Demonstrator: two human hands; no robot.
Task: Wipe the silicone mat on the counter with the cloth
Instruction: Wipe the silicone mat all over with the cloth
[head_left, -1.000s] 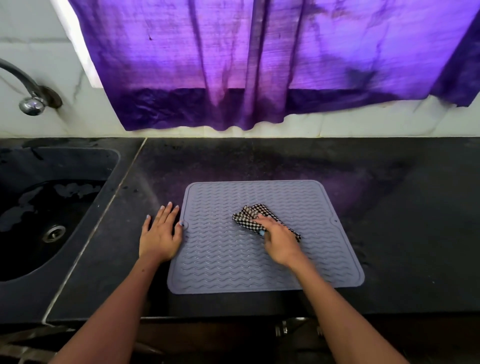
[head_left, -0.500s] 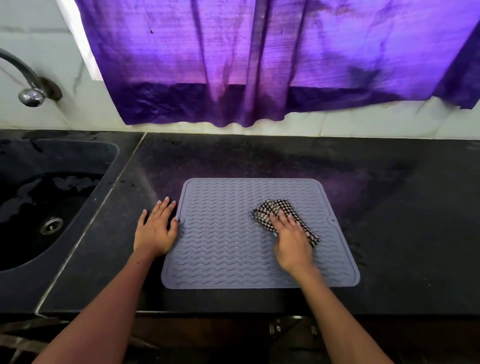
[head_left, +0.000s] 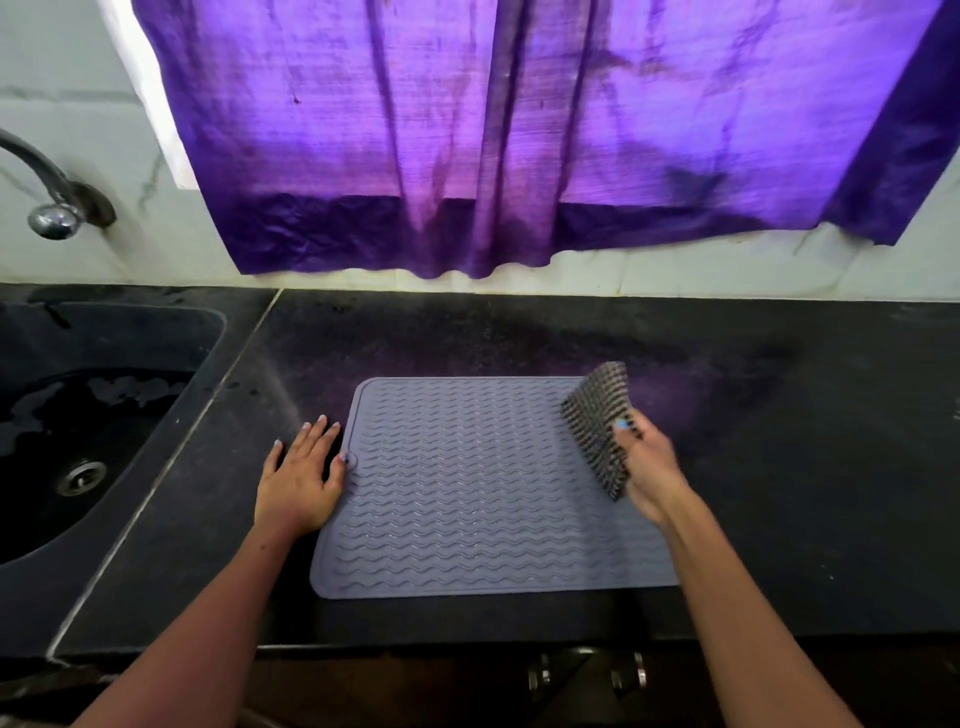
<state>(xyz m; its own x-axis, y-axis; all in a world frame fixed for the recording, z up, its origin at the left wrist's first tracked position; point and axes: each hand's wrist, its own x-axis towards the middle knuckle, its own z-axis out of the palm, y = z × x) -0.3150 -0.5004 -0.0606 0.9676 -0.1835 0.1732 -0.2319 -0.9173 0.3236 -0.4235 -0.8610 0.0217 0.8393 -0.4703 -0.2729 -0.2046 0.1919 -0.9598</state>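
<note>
A grey silicone mat (head_left: 467, 483) with a wavy ribbed surface lies flat on the black counter (head_left: 779, 441). My left hand (head_left: 301, 478) rests flat on the counter, its thumb touching the mat's left edge. My right hand (head_left: 649, 473) is at the mat's right edge and grips a black-and-white checked cloth (head_left: 597, 426). The cloth is lifted off the mat and stands up, blurred by motion. My right forearm hides the mat's near right corner.
A black sink (head_left: 78, 426) with a metal drain (head_left: 80, 475) is set into the counter at the left. A chrome tap (head_left: 52, 208) juts from the white wall above it. A purple curtain (head_left: 519, 135) hangs behind the counter.
My right hand slid the cloth from the mat's middle to its right edge, then lifted it off the surface. My left hand stayed at the left edge.
</note>
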